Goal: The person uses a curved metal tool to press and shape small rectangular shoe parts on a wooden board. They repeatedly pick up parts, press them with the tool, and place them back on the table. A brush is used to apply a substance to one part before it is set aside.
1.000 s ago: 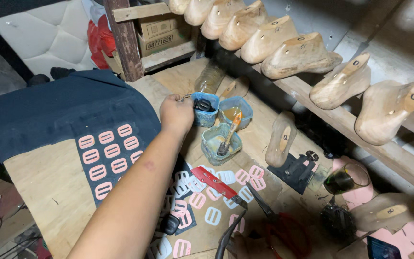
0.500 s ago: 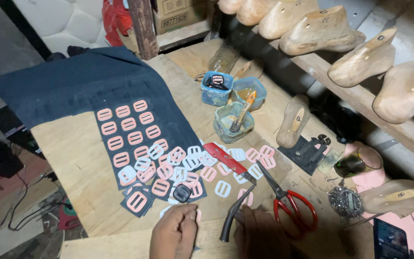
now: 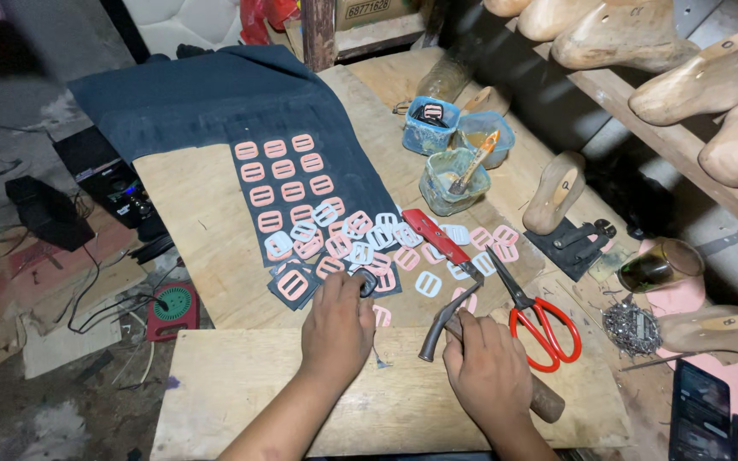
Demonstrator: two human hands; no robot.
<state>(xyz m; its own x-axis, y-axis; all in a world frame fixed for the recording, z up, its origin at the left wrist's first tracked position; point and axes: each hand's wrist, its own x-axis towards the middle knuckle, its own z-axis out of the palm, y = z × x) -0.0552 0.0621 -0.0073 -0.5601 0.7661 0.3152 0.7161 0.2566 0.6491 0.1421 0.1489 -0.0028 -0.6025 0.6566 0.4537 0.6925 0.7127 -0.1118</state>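
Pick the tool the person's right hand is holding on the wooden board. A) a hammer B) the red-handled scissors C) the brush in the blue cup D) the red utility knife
A: the right hand is closed round the handle of the hammer, while the scissors lie untouched beside it.

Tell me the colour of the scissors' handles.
Red; the scissors show clearly in the head view, beside the right hand.
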